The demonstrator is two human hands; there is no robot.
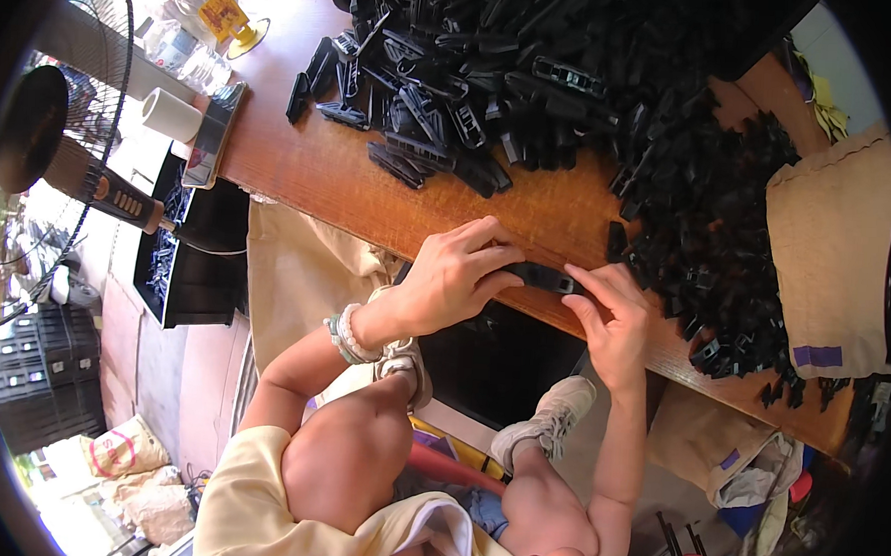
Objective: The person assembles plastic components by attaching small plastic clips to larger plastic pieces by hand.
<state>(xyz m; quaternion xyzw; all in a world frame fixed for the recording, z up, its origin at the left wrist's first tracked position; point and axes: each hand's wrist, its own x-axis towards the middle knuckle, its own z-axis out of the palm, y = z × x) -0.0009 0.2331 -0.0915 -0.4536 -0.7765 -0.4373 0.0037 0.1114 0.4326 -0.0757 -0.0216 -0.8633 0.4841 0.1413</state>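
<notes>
Between my two hands, just over the table's front edge, lies a small black plastic part (543, 276), long and narrow, with a light opening at its right end. My left hand (458, 276) pinches its left end between thumb and fingers. At the other end my right hand (608, 310) grips it with thumb and forefinger. A large heap of black clip-like plastic pieces (453, 109) covers the far side of the table. To the right of my right hand spreads a second pile of smaller black pieces (705, 250).
The wooden table (311, 173) slopes across the view. At left stand a fan (92, 178), a white roll (171, 115), a phone-like slab (214, 137) and a black crate (203, 257). A tan cloth (832, 255) hangs at the right. Below the table is a dark bin (491, 364).
</notes>
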